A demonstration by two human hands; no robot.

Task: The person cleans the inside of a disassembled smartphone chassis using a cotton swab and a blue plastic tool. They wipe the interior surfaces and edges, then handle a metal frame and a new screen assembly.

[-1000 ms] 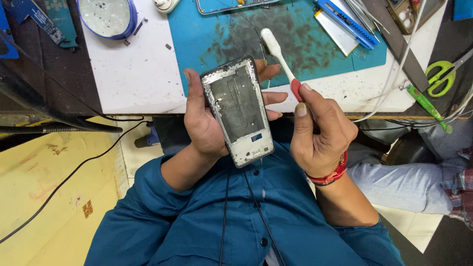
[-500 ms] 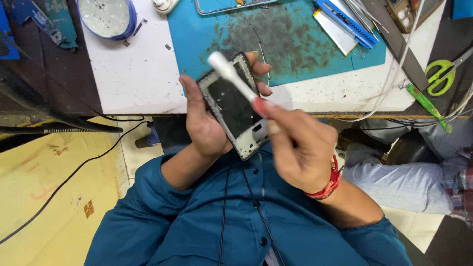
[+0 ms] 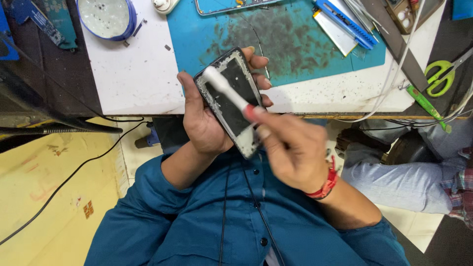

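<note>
Wearing a blue shirt (image 3: 236,221) with buttons, the person sits close under the camera, and a thin black cord runs down the chest. A little further out, the right hand (image 3: 293,155) is closed around the red handle of a white toothbrush (image 3: 229,91); this hand looks blurred, and a red thread band (image 3: 325,184) goes around its wrist. The brush crosses diagonally over a phone frame (image 3: 231,101), and its white head lies near the upper left corner of that frame, touching or almost touching it; I cannot tell which.

The left hand (image 3: 207,120) grips the phone frame from behind, with the thumb along the left edge and the fingertips wrapped over the right edge. The frame is dark inside with a pale, scratched border, and it is tilted, held just above the near edge of the white table (image 3: 138,74).

On the right side, beside the person, a leg in light jeans (image 3: 409,180) belongs to somebody else. Further away on the table lies a teal work mat (image 3: 295,39) with dark stains. Beyond the mat I see a round blue-rimmed dish (image 3: 106,17) at the far left, a blue flat tool (image 3: 345,22) at the top, and green scissors (image 3: 443,76) at the right edge, with pale cables near them.
</note>
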